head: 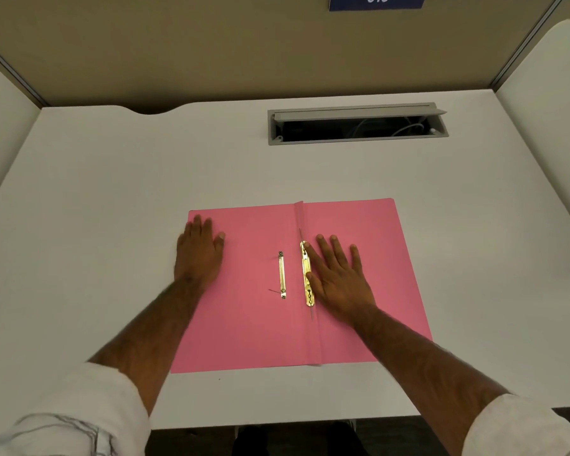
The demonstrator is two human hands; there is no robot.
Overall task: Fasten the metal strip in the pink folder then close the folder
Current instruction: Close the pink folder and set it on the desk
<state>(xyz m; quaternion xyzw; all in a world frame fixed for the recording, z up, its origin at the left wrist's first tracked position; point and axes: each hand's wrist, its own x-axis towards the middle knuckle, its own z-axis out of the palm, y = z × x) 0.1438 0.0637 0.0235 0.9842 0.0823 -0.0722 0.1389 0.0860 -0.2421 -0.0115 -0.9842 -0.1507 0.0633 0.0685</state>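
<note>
Flatly spread, the right hand (338, 274) lies palm-down on the right leaf, gripping nothing; index tip and thumb touch the brass fastener plate (306, 274) beside the fold. Left hand (199, 250) likewise flat, fingers together, pressing the far-left edge of the pink folder (254, 330). Loose metal strip (282, 274) lies on the left leaf, between the hands. Folder open on white desk (112, 192); grey cable hatch (357, 123) behind.
</note>
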